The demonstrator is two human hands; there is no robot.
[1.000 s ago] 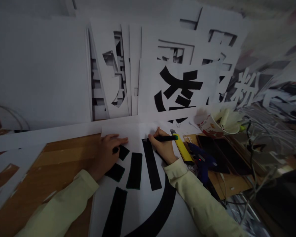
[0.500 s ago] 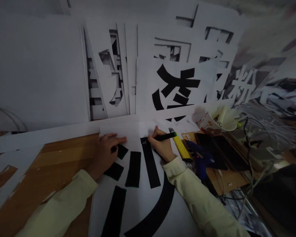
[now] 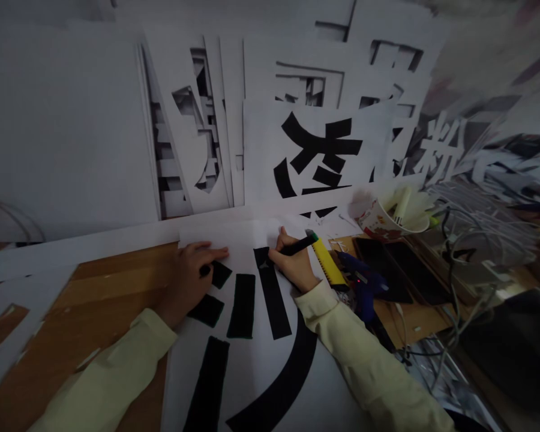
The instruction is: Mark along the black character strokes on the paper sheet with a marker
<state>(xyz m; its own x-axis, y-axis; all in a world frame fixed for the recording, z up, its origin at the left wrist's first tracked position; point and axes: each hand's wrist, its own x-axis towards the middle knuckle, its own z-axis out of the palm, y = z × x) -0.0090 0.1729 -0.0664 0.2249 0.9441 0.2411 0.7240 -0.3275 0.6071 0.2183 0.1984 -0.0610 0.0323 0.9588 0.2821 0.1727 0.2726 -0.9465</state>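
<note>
Black curved paper strip [image 3: 282,384], tip under right sleeve [image 3: 321,309]; white cutouts at far right [image 3: 499,162], blurred.

Pen [image 3: 299,245] tilted more steeply, right hand [image 3: 296,264] shifted right; more black strip [image 3: 275,303] showing

Solid black with thin green edging on the block shapes [image 3: 241,306] at lower centre, plain black on the curved stroke [image 3: 288,381], against a white sheet [image 3: 247,384]. Black with a green end on the marker [image 3: 298,246], pale yellow-green on the sleeves [image 3: 364,354], yellow with dark ticks on the cutter [image 3: 328,265]. At right, blue on the glue gun [image 3: 364,291], white with red patterning on the cup [image 3: 380,221]; at lower left, brown on the tabletop [image 3: 103,312].
</note>
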